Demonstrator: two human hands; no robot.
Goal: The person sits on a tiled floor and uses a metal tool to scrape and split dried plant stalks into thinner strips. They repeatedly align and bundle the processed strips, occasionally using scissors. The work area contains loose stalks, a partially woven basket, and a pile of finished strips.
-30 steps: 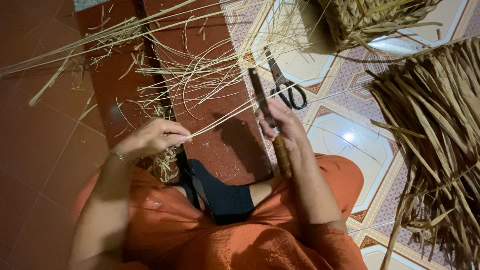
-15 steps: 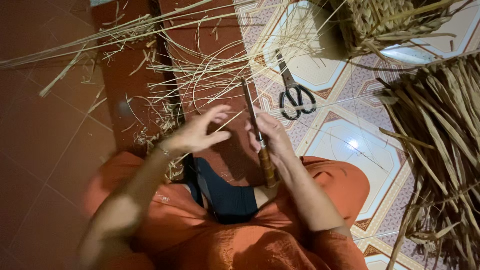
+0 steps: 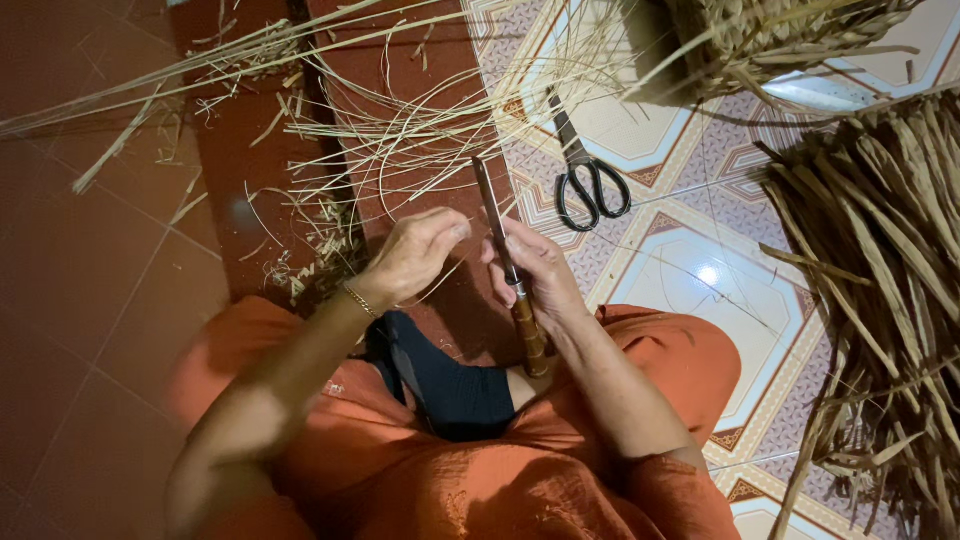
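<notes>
1. Head view showed the right hand (image 3: 535, 275) closed around a knife (image 3: 508, 268), its long axis running from the lap outward, blade pointing away.
2. Just left of the blade, the left hand (image 3: 415, 255) pinched a thin fibre strand (image 3: 340, 135), fingers closed.
3. Beyond lay scissors (image 3: 585, 175) on the tiled floor (image 3: 700, 290), dried leaves (image 3: 880, 270) to the right.

One view only — a head-worn camera, looking steeply down over the wearer's own lap and forearms. Close range: the orange-clothed knees (image 3: 640, 370) fill the lower frame. It faces forward onto the floor — dark red tiles (image 3: 90, 300) on the left, patterned white glazed tiles (image 3: 700, 290) on the right. No second view to overlap.
</notes>
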